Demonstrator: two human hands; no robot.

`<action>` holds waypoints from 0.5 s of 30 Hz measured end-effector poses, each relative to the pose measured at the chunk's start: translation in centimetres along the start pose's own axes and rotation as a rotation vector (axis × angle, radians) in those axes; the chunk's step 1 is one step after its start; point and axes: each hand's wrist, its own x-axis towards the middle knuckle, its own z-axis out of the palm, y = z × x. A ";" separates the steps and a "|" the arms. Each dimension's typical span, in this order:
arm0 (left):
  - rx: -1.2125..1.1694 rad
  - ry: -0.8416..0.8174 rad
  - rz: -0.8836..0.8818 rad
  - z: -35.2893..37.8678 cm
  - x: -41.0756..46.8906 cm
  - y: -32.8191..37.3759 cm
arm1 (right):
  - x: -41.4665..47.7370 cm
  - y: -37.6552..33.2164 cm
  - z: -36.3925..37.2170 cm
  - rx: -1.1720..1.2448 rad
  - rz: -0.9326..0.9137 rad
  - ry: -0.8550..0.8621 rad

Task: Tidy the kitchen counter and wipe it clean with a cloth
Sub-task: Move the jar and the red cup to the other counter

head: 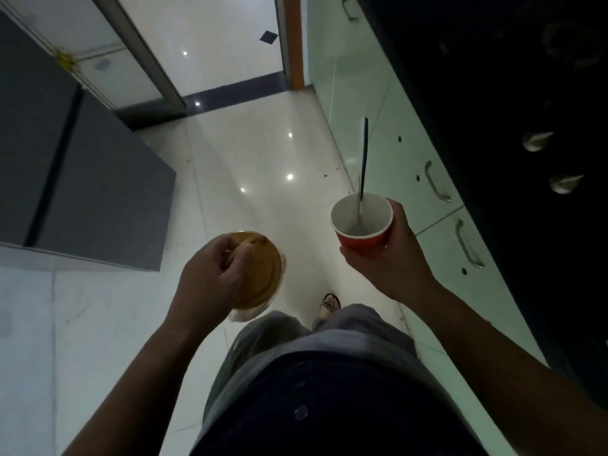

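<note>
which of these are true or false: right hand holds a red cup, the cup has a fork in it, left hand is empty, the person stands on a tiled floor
1. The right hand holds a red cup: true.
2. The cup has a fork in it: false, a spoon stands in it.
3. The left hand is empty: false, it grips a jar with a wooden lid.
4. The person stands on a tiled floor: true.

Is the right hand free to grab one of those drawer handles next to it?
Probably not. The right hand is wrapped around the red cup with a spoon standing in it. The drawer handle is close beside it with nothing between, but the fingers are busy.
</note>
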 end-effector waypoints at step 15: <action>-0.082 -0.102 0.084 -7.7 31.6 2.8 | 25.7 -7.5 3.5 0.021 0.086 0.170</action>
